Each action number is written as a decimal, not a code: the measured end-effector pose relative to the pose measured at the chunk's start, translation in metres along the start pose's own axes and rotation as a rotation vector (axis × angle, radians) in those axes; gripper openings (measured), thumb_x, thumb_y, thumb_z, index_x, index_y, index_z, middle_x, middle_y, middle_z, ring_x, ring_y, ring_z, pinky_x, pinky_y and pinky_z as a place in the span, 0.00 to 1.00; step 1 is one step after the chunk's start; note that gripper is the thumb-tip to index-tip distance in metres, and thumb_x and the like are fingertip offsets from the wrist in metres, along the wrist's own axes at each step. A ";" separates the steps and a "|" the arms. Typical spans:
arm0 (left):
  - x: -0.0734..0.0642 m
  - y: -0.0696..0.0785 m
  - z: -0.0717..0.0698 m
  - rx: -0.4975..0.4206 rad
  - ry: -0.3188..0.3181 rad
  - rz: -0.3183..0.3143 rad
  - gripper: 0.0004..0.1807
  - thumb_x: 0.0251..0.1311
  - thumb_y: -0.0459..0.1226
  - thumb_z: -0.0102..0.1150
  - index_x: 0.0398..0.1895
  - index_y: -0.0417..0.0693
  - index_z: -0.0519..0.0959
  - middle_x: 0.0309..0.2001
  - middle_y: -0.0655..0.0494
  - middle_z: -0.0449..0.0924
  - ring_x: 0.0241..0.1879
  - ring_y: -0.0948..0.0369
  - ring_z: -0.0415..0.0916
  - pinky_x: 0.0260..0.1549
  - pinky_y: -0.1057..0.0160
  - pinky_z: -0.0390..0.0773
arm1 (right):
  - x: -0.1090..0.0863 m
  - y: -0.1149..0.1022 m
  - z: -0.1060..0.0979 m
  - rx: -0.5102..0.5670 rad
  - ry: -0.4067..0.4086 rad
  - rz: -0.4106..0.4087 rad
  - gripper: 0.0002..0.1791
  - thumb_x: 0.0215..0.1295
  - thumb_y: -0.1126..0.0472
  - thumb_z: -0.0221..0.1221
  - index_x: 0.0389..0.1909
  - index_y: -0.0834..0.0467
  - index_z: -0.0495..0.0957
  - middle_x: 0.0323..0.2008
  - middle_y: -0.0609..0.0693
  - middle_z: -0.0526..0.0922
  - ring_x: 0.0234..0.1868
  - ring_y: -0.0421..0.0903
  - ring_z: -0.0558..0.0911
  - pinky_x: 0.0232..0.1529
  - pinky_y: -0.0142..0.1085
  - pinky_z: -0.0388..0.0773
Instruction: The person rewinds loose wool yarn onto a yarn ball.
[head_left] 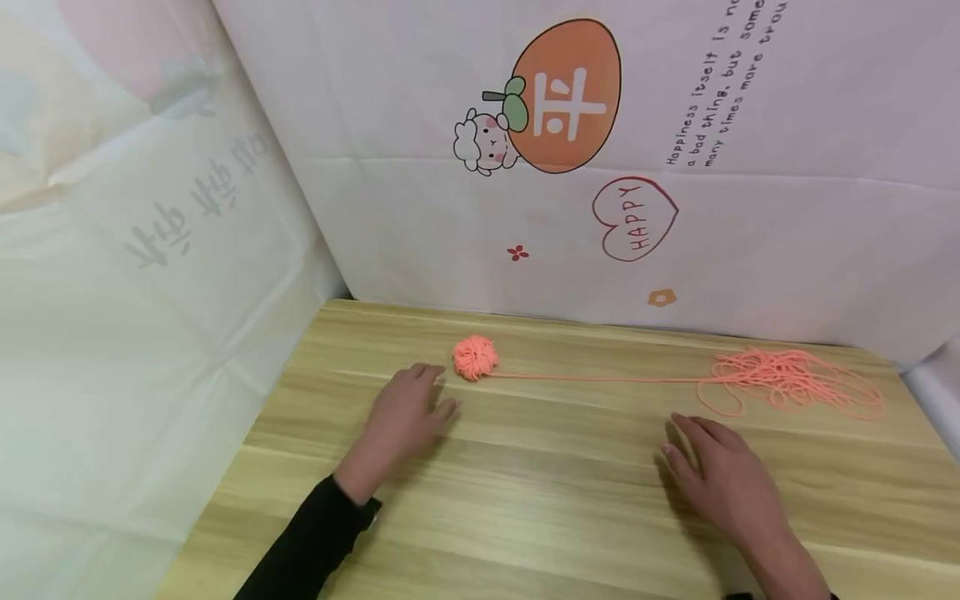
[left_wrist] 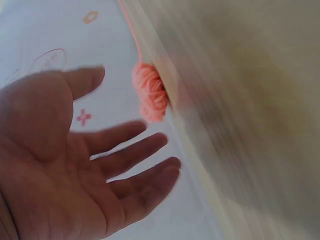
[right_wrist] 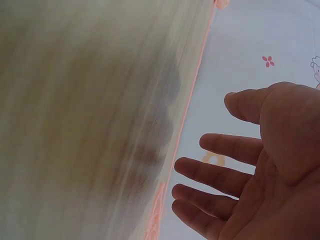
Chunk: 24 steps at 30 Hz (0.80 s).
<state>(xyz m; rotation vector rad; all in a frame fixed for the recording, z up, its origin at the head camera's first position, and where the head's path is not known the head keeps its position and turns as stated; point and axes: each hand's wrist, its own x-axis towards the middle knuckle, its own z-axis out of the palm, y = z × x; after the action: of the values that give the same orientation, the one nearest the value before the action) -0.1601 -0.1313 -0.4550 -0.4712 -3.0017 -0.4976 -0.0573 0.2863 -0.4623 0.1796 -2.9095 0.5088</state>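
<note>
A small wound ball of coral-pink yarn (head_left: 475, 357) lies on the table's far left part. From it a single strand (head_left: 600, 379) runs almost straight to a loose, tangled heap of the same yarn (head_left: 787, 379) at the far right. My left hand (head_left: 402, 414) is just left of and nearer than the ball, fingers spread and holding nothing; in the left wrist view the ball (left_wrist: 150, 92) appears beyond the fingertips, apart from them. My right hand (head_left: 723, 475) hovers in front of the heap with relaxed, empty fingers. The right wrist view shows the strand (right_wrist: 192, 85) past those fingertips.
The wooden table (head_left: 525, 500) ends at the back against a white printed sheet (head_left: 420, 225) that stands like a wall. Another pale sheet (head_left: 90, 358) hangs along the left side. Part of a pale surface (head_left: 933, 400) shows at the right edge.
</note>
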 end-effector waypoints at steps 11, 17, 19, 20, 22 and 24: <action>0.072 0.020 0.014 -0.041 -0.086 -0.129 0.36 0.68 0.54 0.53 0.68 0.36 0.66 0.63 0.41 0.69 0.61 0.44 0.66 0.56 0.49 0.71 | -0.001 -0.001 -0.001 0.017 -0.035 0.021 0.32 0.72 0.44 0.53 0.66 0.62 0.69 0.59 0.67 0.71 0.58 0.68 0.68 0.54 0.67 0.64; 0.077 0.025 0.019 -0.077 -0.090 -0.099 0.34 0.65 0.50 0.59 0.66 0.35 0.68 0.61 0.39 0.71 0.60 0.44 0.67 0.55 0.50 0.73 | -0.002 -0.001 0.002 0.013 -0.028 0.008 0.30 0.71 0.46 0.55 0.65 0.63 0.71 0.57 0.67 0.73 0.57 0.68 0.69 0.53 0.66 0.66; 0.077 0.027 0.019 -0.122 -0.085 -0.104 0.34 0.64 0.49 0.61 0.65 0.35 0.69 0.59 0.39 0.71 0.58 0.46 0.69 0.53 0.51 0.74 | -0.002 -0.001 0.002 0.015 -0.024 0.016 0.30 0.71 0.46 0.55 0.65 0.62 0.71 0.57 0.67 0.73 0.57 0.68 0.69 0.53 0.66 0.65; 0.078 0.028 0.019 -0.151 -0.083 -0.114 0.34 0.63 0.48 0.62 0.65 0.36 0.69 0.59 0.40 0.71 0.57 0.47 0.69 0.53 0.53 0.74 | -0.002 -0.001 0.002 0.016 -0.020 0.020 0.30 0.71 0.46 0.55 0.65 0.62 0.71 0.57 0.67 0.73 0.57 0.68 0.69 0.53 0.66 0.65; 0.078 0.030 0.020 -0.219 -0.071 -0.127 0.33 0.62 0.47 0.64 0.63 0.35 0.69 0.57 0.41 0.72 0.54 0.49 0.70 0.50 0.54 0.75 | -0.002 -0.001 0.002 0.018 -0.012 0.024 0.30 0.70 0.46 0.55 0.64 0.62 0.71 0.57 0.67 0.73 0.57 0.68 0.69 0.53 0.66 0.65; 0.079 0.030 0.022 -0.293 -0.062 -0.140 0.31 0.60 0.45 0.66 0.61 0.36 0.70 0.51 0.44 0.74 0.48 0.52 0.73 0.43 0.57 0.77 | -0.001 -0.001 0.001 0.021 -0.009 0.025 0.30 0.70 0.47 0.55 0.64 0.63 0.71 0.57 0.68 0.73 0.56 0.68 0.69 0.53 0.66 0.65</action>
<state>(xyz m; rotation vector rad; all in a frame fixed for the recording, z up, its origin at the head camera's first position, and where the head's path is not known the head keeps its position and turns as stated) -0.2258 -0.0743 -0.4580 -0.2969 -3.0455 -0.9584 -0.0559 0.2849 -0.4635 0.1486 -2.9191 0.5437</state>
